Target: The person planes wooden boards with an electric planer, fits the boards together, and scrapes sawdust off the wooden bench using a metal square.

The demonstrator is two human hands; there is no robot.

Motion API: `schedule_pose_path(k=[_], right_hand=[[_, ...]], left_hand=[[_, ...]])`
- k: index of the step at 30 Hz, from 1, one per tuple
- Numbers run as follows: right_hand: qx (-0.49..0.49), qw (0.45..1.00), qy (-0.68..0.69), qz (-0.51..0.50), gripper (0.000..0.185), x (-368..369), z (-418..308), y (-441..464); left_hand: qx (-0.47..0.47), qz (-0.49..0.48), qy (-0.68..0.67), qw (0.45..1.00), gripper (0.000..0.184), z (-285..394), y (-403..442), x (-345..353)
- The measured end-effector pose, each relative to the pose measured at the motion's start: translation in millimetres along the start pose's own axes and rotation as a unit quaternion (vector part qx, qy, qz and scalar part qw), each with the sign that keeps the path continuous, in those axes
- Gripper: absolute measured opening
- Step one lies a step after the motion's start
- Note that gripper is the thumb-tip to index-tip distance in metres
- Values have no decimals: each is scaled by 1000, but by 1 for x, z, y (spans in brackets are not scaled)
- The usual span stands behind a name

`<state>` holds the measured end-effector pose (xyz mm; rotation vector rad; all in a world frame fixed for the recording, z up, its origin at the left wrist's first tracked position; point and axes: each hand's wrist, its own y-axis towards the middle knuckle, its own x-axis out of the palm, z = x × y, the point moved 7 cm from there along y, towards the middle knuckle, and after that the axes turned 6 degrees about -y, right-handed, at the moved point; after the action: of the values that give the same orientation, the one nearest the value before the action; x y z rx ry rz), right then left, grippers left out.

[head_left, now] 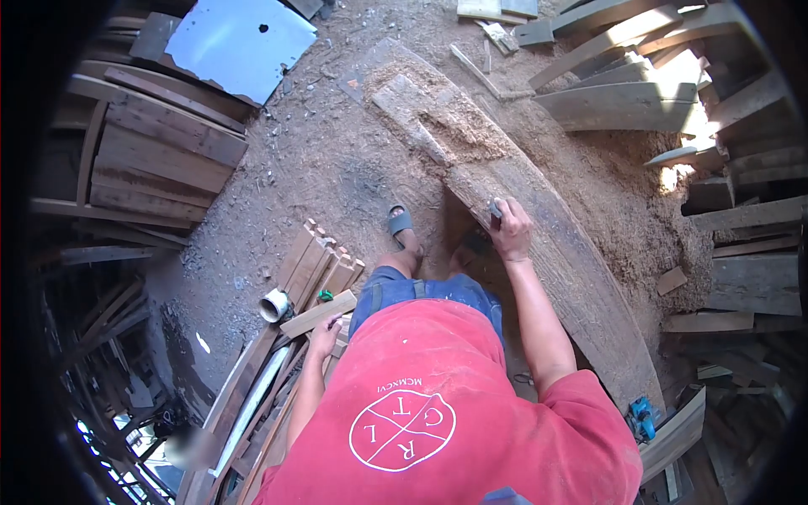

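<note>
My right hand is closed around a small grey object of a kind I cannot make out, above the near edge of a long, wide wooden plank. Sawdust and shavings lie over that plank's far end. Low at my left side, my left hand has its fingers drawn together beside a short, pale wooden piece; whether it grips anything is unclear. That piece rests across a bundle of notched wooden sticks. Near it are a small green item and a whitish, round-mouthed container.
A blue power tool sits at the plank's near right end. Stacked boards stand at the left beneath a pale blue sheet. Offcuts pile up along the right, and sawdust covers the ground beside the plank.
</note>
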<state>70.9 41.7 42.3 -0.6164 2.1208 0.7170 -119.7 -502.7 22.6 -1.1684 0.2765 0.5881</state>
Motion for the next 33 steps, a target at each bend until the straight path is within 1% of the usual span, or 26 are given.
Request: schedule_pose_path(k=[3, 5, 7, 9, 10, 12, 13, 16, 17, 19, 20, 22, 25, 26, 28, 30, 32, 33], right_hand=[[20, 1000, -5, 5, 23, 4, 1, 0], [21, 1000, -5, 2, 21, 12, -5, 8], [26, 1000, -8, -6, 18, 20, -13, 14], [36, 999, -8, 29, 16, 23, -17, 27], [36, 999, -8, 31, 16, 22, -17, 29], [73, 997, 9, 33, 15, 18, -9, 31], [75, 997, 5, 28, 17, 16, -3, 28], [59, 998, -10, 9, 18, 8, 9, 11], [46, 998, -31, -14, 20, 10, 11, 5], [25, 999, -39, -14, 22, 13, 5, 8], [5, 999, -46, -14, 24, 17, 0, 9], [6, 998, -60, -12, 26, 31, -1, 24], [44, 990, -113, 73, 27, 13, 10, 39], [47, 990, -113, 75, 27, 7, 11, 40], [89, 986, -80, 118, 30, -15, 13, 32], [83, 987, -86, 106, 30, -26, 12, 24], [-37, 996, -27, 80, 26, -25, 0, 15], [-42, 998, -16, 46, 24, -11, 4, 7]], left_hand=[[3, -6, 9, 1000, 40, -4, 0, 6], [-36, -17, -33, 999, 39, -13, 0, 10], [-23, -21, -20, 999, 39, -12, -1, 8], [-10, -19, 0, 1000, 40, -9, -3, 7], [-8, -19, 0, 1000, 40, -6, -3, 6], [-37, -8, -16, 999, 40, -3, -3, 2], [-36, -7, -17, 999, 40, -1, -2, 0], [-29, 6, -17, 999, 40, 2, -2, -5], [-22, 5, -17, 1000, 40, 4, -1, -5], [-14, 3, -17, 1000, 41, -6, 6, -2], [-30, -6, -29, 999, 41, -13, 10, 1], [-47, -17, -36, 998, 40, -16, 12, 0], [-45, -53, 5, 998, 41, -6, 15, -3], [-32, -40, -11, 999, 41, -1, 17, -8], [-21, -28, -27, 999, 41, 11, 16, -17], [-31, -4, -40, 999, 42, 24, 17, -28], [-23, -8, -44, 999, 41, 37, 19, -29], [-12, -9, -41, 999, 41, 43, 20, -30]])
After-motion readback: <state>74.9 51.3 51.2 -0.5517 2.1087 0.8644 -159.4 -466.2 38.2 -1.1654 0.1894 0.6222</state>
